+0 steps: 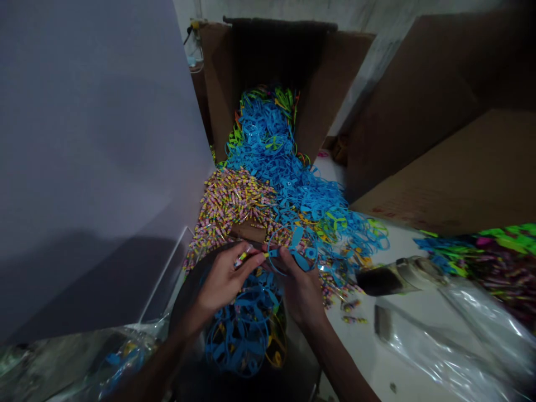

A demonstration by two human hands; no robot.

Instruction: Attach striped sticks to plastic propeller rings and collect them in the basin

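Note:
My left hand pinches a small multicoloured stick piece between thumb and fingers. My right hand grips a blue plastic ring part, and the two pieces meet between the hands. Just beyond the fingers lies a heap of small multicoloured sticks. A big tangle of blue rings spills from an open cardboard box. Under my hands a dark round container holds several finished blue rings.
A grey panel fills the left side. A large cardboard box stands at the right. Crinkled clear plastic bags lie on the white table at the lower right, with a dark-tipped bottle-like object and more coloured parts behind.

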